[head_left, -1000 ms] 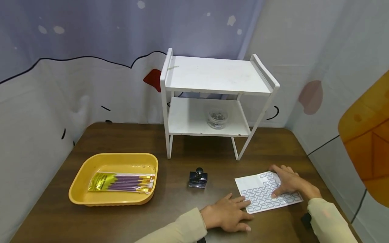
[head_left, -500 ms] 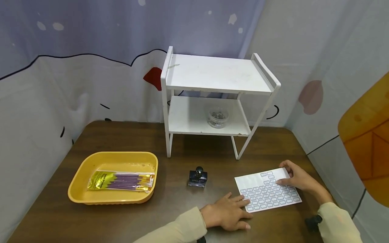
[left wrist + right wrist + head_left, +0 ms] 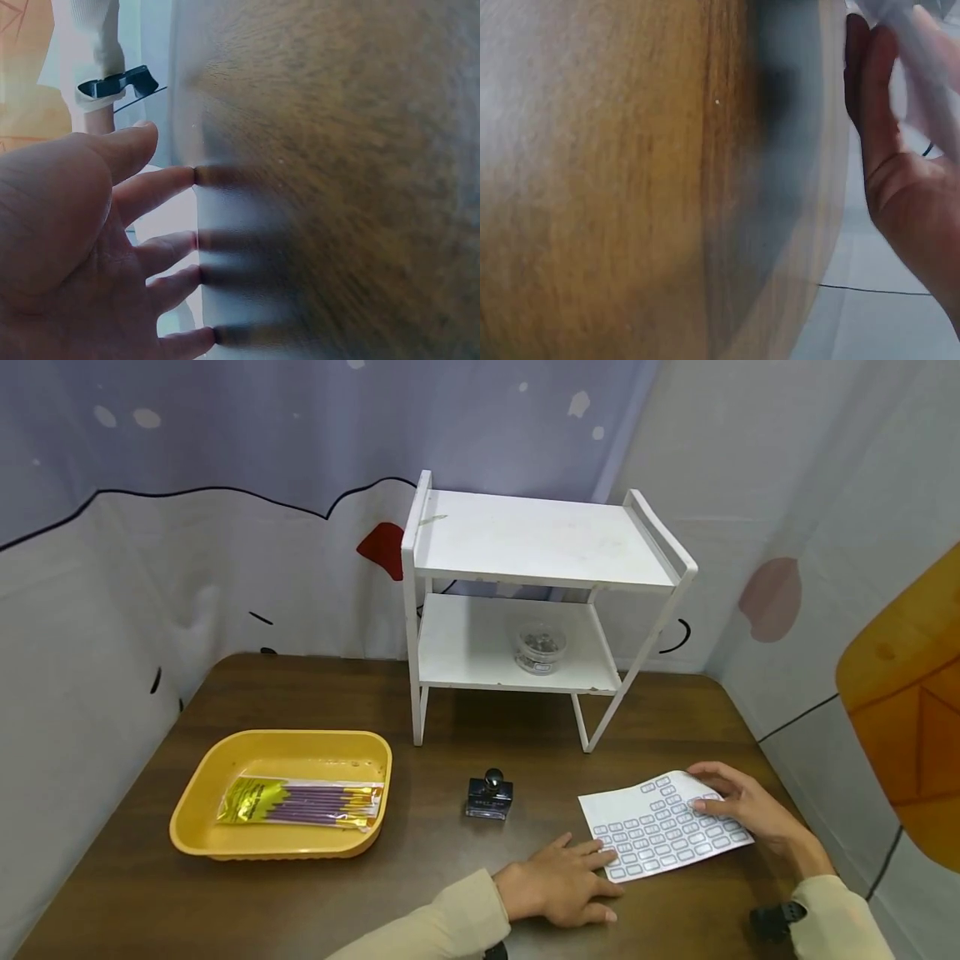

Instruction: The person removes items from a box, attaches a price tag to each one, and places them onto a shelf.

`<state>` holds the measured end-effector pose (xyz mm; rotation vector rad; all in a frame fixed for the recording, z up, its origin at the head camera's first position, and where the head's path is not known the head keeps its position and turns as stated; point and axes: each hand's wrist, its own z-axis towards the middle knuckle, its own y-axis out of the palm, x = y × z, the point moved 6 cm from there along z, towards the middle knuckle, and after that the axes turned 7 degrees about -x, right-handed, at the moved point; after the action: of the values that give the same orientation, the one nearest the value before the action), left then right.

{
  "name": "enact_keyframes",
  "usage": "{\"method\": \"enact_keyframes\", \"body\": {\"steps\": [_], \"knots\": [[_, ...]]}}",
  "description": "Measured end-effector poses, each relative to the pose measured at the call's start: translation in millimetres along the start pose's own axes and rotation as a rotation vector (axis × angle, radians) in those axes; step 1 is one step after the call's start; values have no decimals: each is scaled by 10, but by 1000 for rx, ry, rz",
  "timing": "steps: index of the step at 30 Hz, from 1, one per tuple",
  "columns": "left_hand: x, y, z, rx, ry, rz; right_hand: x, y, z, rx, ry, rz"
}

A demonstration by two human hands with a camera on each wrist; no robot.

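The left hand (image 3: 558, 885) lies nearest, fingers spread, touching the near-left edge of the label sheet (image 3: 652, 842); this sits between the hands on the worktop (image 3: 225, 910), long axis seemingly left to right; beyond, the right hand (image 3: 757, 810) pinches its raised far-right edge.

We see the left hand (image 3: 86, 229) with its fingers (image 3: 154, 190) spread apart, the tips down at the brown tabletop (image 3: 360, 180) with dark shadows beside them, and farther back a pale sleeve (image 3: 84, 41) with a black thing (image 3: 112, 84) near its end.
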<state>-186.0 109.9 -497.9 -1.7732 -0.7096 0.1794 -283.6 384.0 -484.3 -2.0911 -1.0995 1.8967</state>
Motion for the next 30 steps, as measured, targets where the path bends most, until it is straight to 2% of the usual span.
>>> {"method": "enact_keyframes", "body": {"steps": [2, 7, 10, 15, 21, 24, 30], "knots": [[0, 6, 1, -3, 1, -3, 36, -4, -21, 14, 37, 20], [-1, 7, 1, -2, 1, -7, 83, 66, 2, -55, 89, -22], [-2, -1, 2, 3, -1, -1, 78, 109, 42, -74, 92, -54], [12, -17, 3, 11, 0, -7, 52, 128, 73, -44, 86, -131], [34, -49, -10, 45, -2, -63, -5, 120, 51, -34, 57, -160], [13, -109, -22, 120, -20, -83, -85, 95, 41, -35, 13, -126], [-79, -327, -52, 367, -46, -119, -282, 41, 20, -63, -62, -60]]}}
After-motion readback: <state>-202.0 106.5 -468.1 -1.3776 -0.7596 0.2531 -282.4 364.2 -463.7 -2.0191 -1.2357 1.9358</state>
